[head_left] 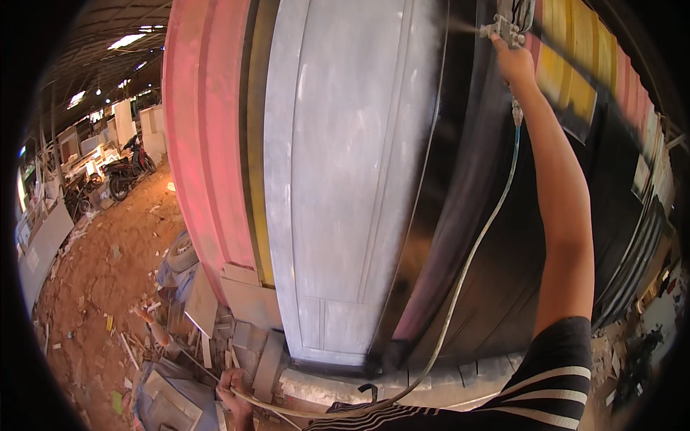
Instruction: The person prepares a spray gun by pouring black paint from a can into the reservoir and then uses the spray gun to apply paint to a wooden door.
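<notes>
My right hand (514, 65) is raised high, gripping a metal spray gun (506, 31), with a fine mist leaving its nozzle toward the left. A pale hose (471, 266) hangs from the gun and curves down to my left hand (233, 391), which is closed on it low down. Before me stands a tall pale grey panelled board (345, 172), with a black strip (424, 237) along its right side. Pink ribbed sheeting (201, 144) and a yellow strip (262, 244) show to its left; dark surfaces extend to the right.
A dirt path (108, 287) littered with scraps runs along the left, with motorbikes (129, 169) and leaning boards (50, 244) farther back. A tyre (180, 255), offcuts (251, 309) and a tarp (165, 399) lie near the foot of the panels.
</notes>
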`<act>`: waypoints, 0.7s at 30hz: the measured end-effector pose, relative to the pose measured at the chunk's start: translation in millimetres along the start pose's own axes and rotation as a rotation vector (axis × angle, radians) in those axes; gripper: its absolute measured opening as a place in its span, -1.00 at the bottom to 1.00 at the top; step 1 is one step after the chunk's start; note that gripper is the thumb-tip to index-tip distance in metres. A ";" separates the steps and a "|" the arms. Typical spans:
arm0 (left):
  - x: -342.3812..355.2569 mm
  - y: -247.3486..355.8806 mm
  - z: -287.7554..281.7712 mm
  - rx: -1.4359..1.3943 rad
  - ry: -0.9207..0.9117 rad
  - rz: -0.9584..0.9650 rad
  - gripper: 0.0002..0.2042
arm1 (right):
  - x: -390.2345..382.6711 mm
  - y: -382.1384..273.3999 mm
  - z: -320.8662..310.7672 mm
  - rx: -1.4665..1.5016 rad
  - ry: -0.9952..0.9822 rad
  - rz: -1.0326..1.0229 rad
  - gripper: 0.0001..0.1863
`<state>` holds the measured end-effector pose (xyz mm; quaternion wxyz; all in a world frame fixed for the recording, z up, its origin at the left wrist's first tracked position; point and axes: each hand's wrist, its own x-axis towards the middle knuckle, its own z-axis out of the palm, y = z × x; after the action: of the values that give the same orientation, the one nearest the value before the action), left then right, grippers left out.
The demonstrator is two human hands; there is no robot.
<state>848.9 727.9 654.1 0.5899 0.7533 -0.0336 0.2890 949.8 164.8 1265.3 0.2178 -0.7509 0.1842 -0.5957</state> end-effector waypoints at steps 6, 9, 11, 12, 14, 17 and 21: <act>-5.9 0.5 7.8 0.025 -0.109 0.045 -0.55 | -91.3 59.7 3.2 0.137 -0.112 0.037 -0.48; -14.7 -8.5 10.4 0.056 -0.171 0.041 -0.61 | -151.7 102.8 14.5 0.173 -0.163 0.066 -0.54; -17.7 -6.1 10.0 0.064 -0.198 0.046 -0.64 | -187.2 130.3 13.6 0.127 -0.205 0.097 -0.58; -20.1 0.1 11.1 0.078 -0.212 0.041 -0.66 | -205.5 146.3 13.5 0.083 -0.237 0.125 -0.60; -25.7 1.4 9.2 0.091 -0.232 0.040 -0.70 | -243.7 170.1 14.0 0.036 -0.275 0.173 -0.62; -34.6 -9.8 3.3 0.204 -0.299 0.103 -0.75 | -302.3 206.5 16.6 0.035 -0.342 0.254 -0.61; -44.6 8.7 2.5 0.180 -0.330 -0.039 -0.80 | -385.6 248.4 22.1 0.052 -0.420 0.387 -0.65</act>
<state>809.4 710.0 640.2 0.5122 0.8406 -0.0891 0.1518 881.3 166.0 811.3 0.3800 -0.8028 0.2598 -0.3790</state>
